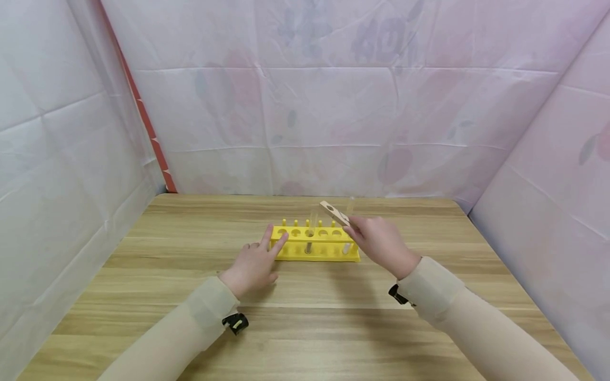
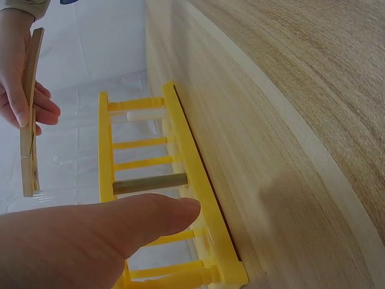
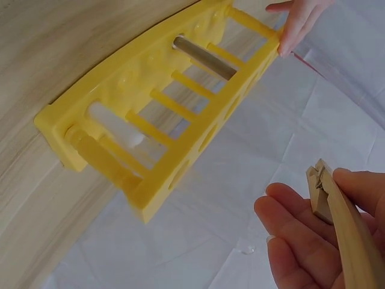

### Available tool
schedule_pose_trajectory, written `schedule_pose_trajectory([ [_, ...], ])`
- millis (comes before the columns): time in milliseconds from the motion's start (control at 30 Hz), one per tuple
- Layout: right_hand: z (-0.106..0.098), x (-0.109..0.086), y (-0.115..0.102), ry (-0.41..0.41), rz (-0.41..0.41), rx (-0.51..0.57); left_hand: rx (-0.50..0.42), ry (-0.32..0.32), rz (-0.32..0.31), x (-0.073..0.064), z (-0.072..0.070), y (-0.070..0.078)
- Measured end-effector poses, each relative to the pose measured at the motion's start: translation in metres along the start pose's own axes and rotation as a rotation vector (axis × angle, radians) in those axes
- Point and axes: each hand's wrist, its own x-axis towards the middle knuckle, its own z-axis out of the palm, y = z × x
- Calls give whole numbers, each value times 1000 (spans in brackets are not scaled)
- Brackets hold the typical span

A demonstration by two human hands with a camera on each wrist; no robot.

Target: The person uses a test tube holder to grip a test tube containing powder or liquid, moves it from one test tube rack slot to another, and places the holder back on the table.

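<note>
A yellow test tube rack (image 1: 333,258) stands on the table, holding two clear test tubes. The middle tube (image 1: 308,247) has grey-brown contents at the bottom; the one at the right end (image 3: 114,125) has white contents. My left hand (image 1: 251,269) rests on the rack's left end with two fingers stretched over its top, the thumb (image 2: 159,217) extended along the front. With my right hand (image 1: 381,246) I hold a wooden test tube holder (image 1: 335,213) above the rack's right half. In the head view its far end points left, close to the middle tube's top.
The wood-grain table (image 1: 305,328) extends around the rack on all sides. Pale printed cloth (image 1: 324,127) hangs behind the table and along both sides. A black strap (image 1: 235,322) is on the left wrist, another (image 1: 398,295) on the right.
</note>
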Motion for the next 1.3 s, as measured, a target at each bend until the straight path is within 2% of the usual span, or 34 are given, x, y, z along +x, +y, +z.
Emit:
schedule_pose_trajectory([
  [533, 4, 6, -4, -18, 10, -1, 19, 26, 5, -2, 0, 2],
  [1300, 3, 10, -13, -50, -14, -4, 44, 21, 2, -5, -1, 5],
])
